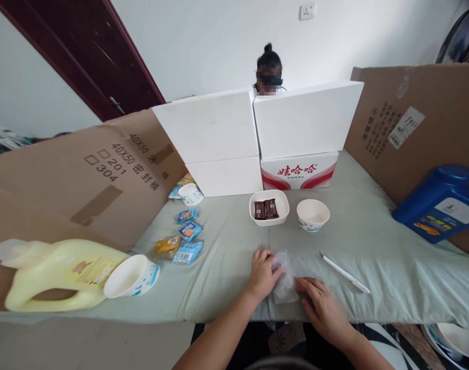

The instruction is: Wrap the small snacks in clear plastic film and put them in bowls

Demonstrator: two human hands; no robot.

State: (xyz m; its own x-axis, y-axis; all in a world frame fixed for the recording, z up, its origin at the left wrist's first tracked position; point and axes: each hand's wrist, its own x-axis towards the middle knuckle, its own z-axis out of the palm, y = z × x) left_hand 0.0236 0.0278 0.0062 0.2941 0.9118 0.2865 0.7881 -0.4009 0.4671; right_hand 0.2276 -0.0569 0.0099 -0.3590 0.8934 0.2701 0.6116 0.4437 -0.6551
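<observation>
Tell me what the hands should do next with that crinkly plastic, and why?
Perhaps the right hand should gently smooth the plastic outward while the left hand steadies it. It looks crumpled, lies on the green cloth between both hands, and the left hand is touching it.

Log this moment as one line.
left hand: on crumpled clear plastic bag | right hand: at bag's right edge | white rounded dish: two brown wrapped packets

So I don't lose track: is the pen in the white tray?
No, the pen lies on the green cloth, near the right hand.
</observation>
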